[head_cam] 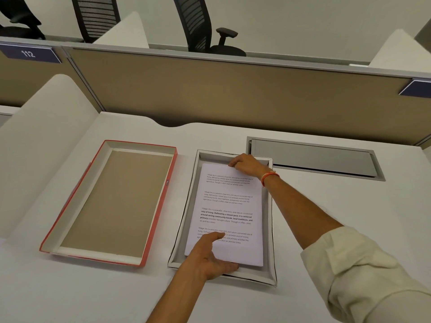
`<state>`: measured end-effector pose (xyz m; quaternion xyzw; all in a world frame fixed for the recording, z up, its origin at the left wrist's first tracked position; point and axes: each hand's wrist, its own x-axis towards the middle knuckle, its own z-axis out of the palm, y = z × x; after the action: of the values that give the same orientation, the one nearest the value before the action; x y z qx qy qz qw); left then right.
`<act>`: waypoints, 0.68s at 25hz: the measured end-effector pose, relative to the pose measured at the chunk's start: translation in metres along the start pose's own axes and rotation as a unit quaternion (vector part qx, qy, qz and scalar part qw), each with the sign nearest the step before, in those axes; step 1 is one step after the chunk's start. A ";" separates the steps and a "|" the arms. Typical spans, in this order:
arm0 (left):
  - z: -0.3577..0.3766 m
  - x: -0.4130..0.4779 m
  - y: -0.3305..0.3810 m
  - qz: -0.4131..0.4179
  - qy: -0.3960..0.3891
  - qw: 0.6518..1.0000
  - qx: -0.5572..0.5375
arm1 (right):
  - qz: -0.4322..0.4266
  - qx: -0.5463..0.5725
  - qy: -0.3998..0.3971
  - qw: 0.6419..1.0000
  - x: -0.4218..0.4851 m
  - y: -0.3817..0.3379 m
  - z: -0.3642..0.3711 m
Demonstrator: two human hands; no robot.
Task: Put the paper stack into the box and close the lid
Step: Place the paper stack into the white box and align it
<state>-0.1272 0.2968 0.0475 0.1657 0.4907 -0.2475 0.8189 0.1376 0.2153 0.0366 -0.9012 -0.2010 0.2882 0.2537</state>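
A white paper stack point(229, 206) with printed text lies inside the shallow white box point(268, 229) in the middle of the desk. My left hand point(210, 255) holds the stack's near edge, thumb on top of the sheet and fingers under it. My right hand point(247, 164) grips the stack's far edge, near the box's far wall. The box lid point(112, 201), red outside and brown inside, lies upside down on the desk to the left of the box.
A grey cable hatch point(314, 159) is set into the desk at the right rear. A tan partition point(233, 89) runs along the back, a white side divider point(46, 136) stands on the left. Black office chairs point(203, 26) stand behind the partition.
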 end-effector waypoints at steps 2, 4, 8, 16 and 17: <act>0.000 -0.001 -0.001 0.004 -0.008 1.000 -0.003 | -0.004 -0.013 -0.006 1.000 -0.001 -0.001 -0.001; 0.000 -0.003 -0.001 0.011 -0.009 1.000 0.002 | -0.006 -0.021 -0.009 1.000 -0.001 -0.003 -0.002; -0.004 -0.008 -0.002 0.012 -0.022 1.000 -0.009 | -0.006 -0.022 -0.009 1.000 -0.002 -0.005 -0.006; -0.006 -0.025 0.012 0.010 -0.040 0.999 0.025 | -0.014 0.022 0.022 0.999 -0.010 -0.013 -0.021; -0.007 -0.028 0.016 0.011 -0.042 0.998 0.037 | -0.018 0.035 0.028 0.999 -0.013 -0.015 -0.021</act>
<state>-0.1344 0.3206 0.0694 0.1905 0.4448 -0.2629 0.8347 0.1381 0.2138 0.0654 -0.8957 -0.2002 0.2648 0.2957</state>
